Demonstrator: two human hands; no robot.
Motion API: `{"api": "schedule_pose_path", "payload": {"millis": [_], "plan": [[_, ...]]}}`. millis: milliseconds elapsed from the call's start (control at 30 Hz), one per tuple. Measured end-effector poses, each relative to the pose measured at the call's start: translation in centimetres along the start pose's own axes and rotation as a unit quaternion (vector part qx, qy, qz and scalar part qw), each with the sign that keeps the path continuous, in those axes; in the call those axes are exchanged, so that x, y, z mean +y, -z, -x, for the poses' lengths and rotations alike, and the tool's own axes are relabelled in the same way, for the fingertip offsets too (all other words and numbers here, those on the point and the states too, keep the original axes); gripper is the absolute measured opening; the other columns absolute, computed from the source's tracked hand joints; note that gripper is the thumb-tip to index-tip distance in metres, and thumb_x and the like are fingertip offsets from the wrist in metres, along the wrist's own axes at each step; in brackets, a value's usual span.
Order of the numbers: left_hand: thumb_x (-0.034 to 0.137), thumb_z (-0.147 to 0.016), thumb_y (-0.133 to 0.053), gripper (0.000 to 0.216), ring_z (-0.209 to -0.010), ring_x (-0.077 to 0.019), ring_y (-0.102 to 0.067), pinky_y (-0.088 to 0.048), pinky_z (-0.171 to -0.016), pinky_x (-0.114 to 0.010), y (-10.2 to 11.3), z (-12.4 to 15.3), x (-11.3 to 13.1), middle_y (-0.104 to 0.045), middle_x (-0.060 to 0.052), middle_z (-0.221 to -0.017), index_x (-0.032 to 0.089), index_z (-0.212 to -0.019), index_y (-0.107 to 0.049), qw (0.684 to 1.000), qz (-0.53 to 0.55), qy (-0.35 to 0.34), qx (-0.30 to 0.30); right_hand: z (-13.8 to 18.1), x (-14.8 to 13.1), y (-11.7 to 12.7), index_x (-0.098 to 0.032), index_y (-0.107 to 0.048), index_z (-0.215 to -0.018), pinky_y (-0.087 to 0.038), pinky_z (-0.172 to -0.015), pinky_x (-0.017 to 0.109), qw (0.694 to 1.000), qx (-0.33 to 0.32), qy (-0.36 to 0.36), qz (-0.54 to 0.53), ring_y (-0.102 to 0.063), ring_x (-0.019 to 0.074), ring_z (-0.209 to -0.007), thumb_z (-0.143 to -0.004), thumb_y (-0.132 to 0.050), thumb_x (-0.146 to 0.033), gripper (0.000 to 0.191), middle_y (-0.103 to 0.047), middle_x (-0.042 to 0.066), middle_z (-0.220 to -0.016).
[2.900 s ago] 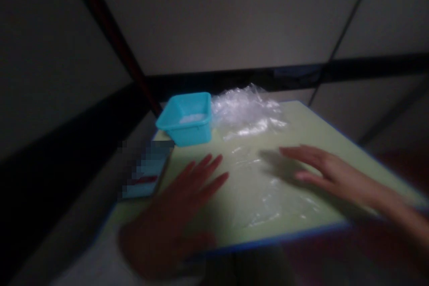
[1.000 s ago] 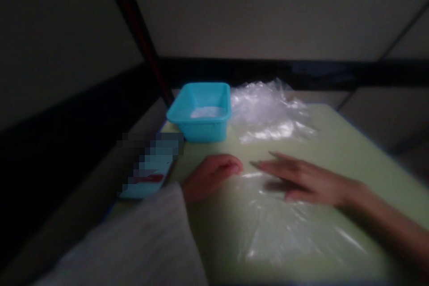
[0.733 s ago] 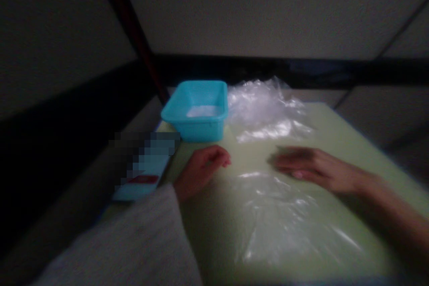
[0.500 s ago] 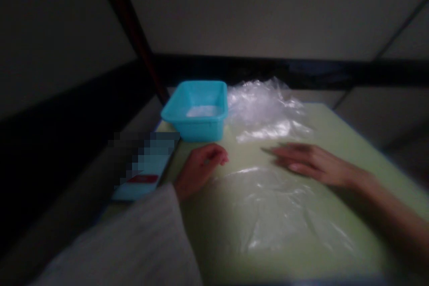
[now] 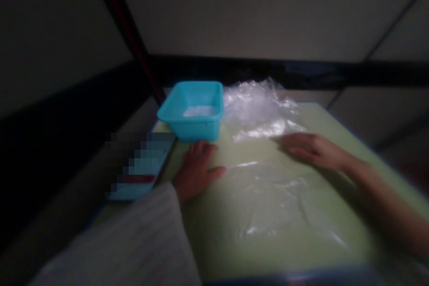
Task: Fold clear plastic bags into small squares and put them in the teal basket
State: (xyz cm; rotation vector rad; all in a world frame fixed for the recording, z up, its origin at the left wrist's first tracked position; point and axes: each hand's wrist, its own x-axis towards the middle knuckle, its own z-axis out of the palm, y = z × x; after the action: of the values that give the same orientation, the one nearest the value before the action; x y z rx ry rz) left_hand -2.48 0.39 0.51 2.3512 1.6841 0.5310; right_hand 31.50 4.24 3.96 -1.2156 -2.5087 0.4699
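A clear plastic bag lies flat on the pale green table. My left hand rests palm down at the bag's far left corner, fingers stretched out, just in front of a turquoise tub. My right hand lies flat near the bag's far right edge, fingers extended. A grey sleeve covers my left forearm. The scene is dim and slightly blurred.
A heap of crumpled clear plastic bags sits behind, right of the tub, which holds something white. A flat pixelated blue item lies at the table's left edge. Dark partition walls stand behind and to the left.
My left hand has uncurled from a loose fist and now lies flat. My right hand has slid farther right and away along the bag's far edge.
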Motion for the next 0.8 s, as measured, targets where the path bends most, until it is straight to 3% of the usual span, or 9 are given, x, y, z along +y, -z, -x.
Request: {"api": "schedule_pose_path", "payload": {"millis": [167, 267, 333, 400, 467, 633, 700, 800], "plan": [[0.035, -0.08, -0.056, 0.037, -0.109, -0.032, -0.043, -0.037, -0.091, -0.049, 0.1, -0.3, -0.6, -0.048, -0.013, -0.115, 0.014, -0.11, -0.049, 0.998, -0.041, 0.004, 0.051, 0.4, 0.1, 0.9, -0.023, -0.064, -0.11, -0.048, -0.086, 0.041, 0.999, 0.029, -0.035, -0.023, -0.062, 0.0253, -0.099, -0.087, -0.048, -0.038, 0.032, -0.066, 0.006, -0.112], [0.03, -0.083, -0.051, 0.026, -0.106, -0.0277, -0.046, -0.038, -0.093, -0.044, 0.2, -0.4, -0.7, -0.051, -0.011, -0.109, 0.015, -0.104, -0.051, 0.992, -0.009, -0.032, 0.118, 0.2, -0.9, 1.0, -0.02, -0.065, -0.096, -0.051, -0.072, 0.036, 0.99, 0.061, -0.077, -0.097, -0.066, 0.0222, -0.08, -0.088, -0.047, -0.042, 0.029, -0.071, 0.006, -0.087], [0.028, -0.085, -0.046, 0.021, -0.106, -0.0247, -0.049, -0.039, -0.095, -0.041, 0.2, -0.2, -0.4, -0.053, -0.009, -0.108, 0.017, -0.102, -0.051, 0.989, 0.033, -0.055, 0.131, -0.2, -1.6, 0.5, -0.018, -0.062, -0.083, -0.05, -0.066, 0.033, 0.977, 0.068, -0.092, -0.179, -0.064, 0.0184, -0.068, -0.088, -0.046, -0.044, 0.03, -0.068, 0.005, -0.072], [0.028, -0.087, -0.042, 0.024, -0.113, -0.0229, -0.048, -0.038, -0.099, -0.039, 0.2, 0.2, 0.2, -0.052, -0.009, -0.117, 0.018, -0.108, -0.05, 0.99, 0.066, -0.076, 0.1, -0.7, -2.0, -0.5, -0.018, -0.056, -0.076, -0.049, -0.059, 0.03, 0.956, 0.059, -0.106, -0.267, -0.06, 0.0151, -0.061, -0.087, -0.047, -0.046, 0.032, -0.064, 0.004, -0.066], [0.029, -0.088, -0.042, 0.035, -0.123, -0.0219, -0.042, -0.033, -0.105, -0.038, 0.1, 0.7, 0.8, -0.047, -0.009, -0.131, 0.019, -0.122, -0.044, 0.992, 0.074, -0.1, 0.032, -1.0, -2.1, -1.6, -0.017, -0.053, -0.077, -0.045, -0.052, 0.026, 0.934, 0.043, -0.128, -0.33, -0.057, 0.0127, -0.057, -0.085, -0.05, -0.048, 0.032, -0.061, 0.003, -0.066], [0.044, -0.088, -0.045, 0.066, -0.138, -0.0217, -0.02, -0.02, -0.112, -0.037, -0.1, 1.5, 1.4, -0.022, -0.012, -0.15, 0.014, -0.141, -0.022, 0.969, 0.021, -0.2, -0.143, -1.2, -1.4, -1.9, -0.017, -0.052, -0.073, -0.04, -0.045, 0.023, 0.935, 0.027, -0.161, -0.315, -0.05, 0.0096, -0.05, -0.081, -0.056, -0.048, 0.033, -0.055, 0.0, -0.06], [0.049, -0.088, -0.042, 0.07, -0.139, -0.0215, -0.014, -0.016, -0.113, -0.037, -0.2, 1.4, 1.2, -0.017, -0.012, -0.151, 0.012, -0.143, -0.019, 0.961, 0.002, -0.223, -0.161, -0.9, -1.3, -0.7, -0.017, -0.053, -0.072, -0.041, -0.045, 0.023, 0.942, 0.026, -0.16, -0.294, -0.051, 0.0094, -0.05, -0.081, -0.057, -0.047, 0.031, -0.056, 0.0, -0.059], [0.051, -0.089, -0.039, 0.071, -0.14, -0.0211, -0.011, -0.014, -0.113, -0.036, -0.2, 1.4, 1.0, -0.013, -0.011, -0.152, 0.014, -0.144, -0.014, 0.961, -0.006, -0.233, -0.15, 0.1, -1.3, 1.3, -0.017, -0.055, -0.069, -0.044, -0.049, 0.023, 0.948, -0.038, -0.127, -0.29, -0.056, 0.0104, -0.052, -0.082, -0.056, -0.045, 0.031, -0.061, 0.001, -0.06]]}}
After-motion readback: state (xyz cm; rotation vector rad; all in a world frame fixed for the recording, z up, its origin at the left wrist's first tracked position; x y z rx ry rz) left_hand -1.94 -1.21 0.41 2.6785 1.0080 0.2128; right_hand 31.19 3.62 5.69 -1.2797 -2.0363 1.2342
